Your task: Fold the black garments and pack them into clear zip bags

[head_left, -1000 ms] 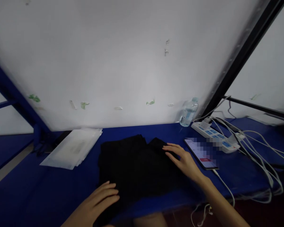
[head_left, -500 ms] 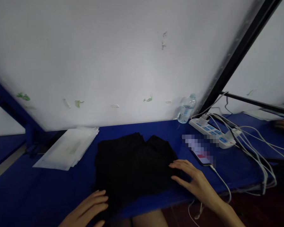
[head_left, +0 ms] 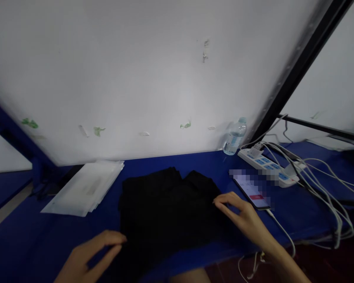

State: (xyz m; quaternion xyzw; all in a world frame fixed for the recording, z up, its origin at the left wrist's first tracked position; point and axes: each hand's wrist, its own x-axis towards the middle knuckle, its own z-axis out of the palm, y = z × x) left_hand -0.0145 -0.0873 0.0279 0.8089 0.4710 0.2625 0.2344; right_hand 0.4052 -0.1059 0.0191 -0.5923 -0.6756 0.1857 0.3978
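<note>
A black garment (head_left: 168, 212) lies spread on the blue table (head_left: 17, 239), with a notch in its far edge. It is too dark to tell its exact kind. At its near left edge, my left hand (head_left: 90, 253) pinches the cloth between thumb and fingers. On the right edge, my right hand (head_left: 243, 216) has thumb and fingertips closed on the fabric. The garment's near part fades into shadow by the table's front edge.
White plastic bags (head_left: 87, 188) lie in a stack at the left. To the right are a phone (head_left: 250, 190) on a charging cable, a white power strip (head_left: 265, 167) with tangled cables, and a water bottle (head_left: 235, 137) by the white wall (head_left: 153, 78).
Both hands were lying with fingers extended on the garment's edges; now each has closed into a pinch on the cloth. The garment has barely moved.
</note>
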